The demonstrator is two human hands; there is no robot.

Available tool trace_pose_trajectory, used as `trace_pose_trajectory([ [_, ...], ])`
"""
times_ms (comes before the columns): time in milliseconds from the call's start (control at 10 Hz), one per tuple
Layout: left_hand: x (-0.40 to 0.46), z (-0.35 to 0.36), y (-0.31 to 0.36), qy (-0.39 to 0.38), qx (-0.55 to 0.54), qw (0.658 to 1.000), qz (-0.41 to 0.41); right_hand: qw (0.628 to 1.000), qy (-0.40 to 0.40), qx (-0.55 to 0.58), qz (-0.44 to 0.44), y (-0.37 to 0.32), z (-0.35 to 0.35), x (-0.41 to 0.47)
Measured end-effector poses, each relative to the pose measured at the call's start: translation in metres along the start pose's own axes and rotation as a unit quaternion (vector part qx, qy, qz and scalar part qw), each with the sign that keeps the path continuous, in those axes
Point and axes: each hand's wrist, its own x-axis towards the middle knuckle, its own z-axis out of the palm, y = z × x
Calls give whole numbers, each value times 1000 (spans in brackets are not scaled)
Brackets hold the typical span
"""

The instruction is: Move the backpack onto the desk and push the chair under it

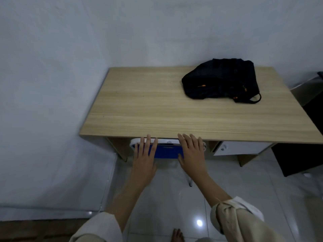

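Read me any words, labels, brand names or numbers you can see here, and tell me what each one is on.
None can be read.
Backpack: orange zipper pulls only, no legible logo.
Chair: a small mark on its white top rim, too blurred to read.
Desk: plain wood grain, and the white drawer front shows no lettering.

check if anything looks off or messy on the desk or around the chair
Nothing stands out. The black backpack lies slumped on the far right of the desk, one strap loop trailing toward the front. The blue chair sits tucked under the desk's front edge, with the left hand and right hand flat on its back.
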Motion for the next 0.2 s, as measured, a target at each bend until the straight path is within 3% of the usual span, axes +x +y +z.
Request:
trace_pose_trajectory([
  [200, -51, -3, -2, -40, 3, 999, 20, 996, -87, 18, 20, -7, -7, -45],
])
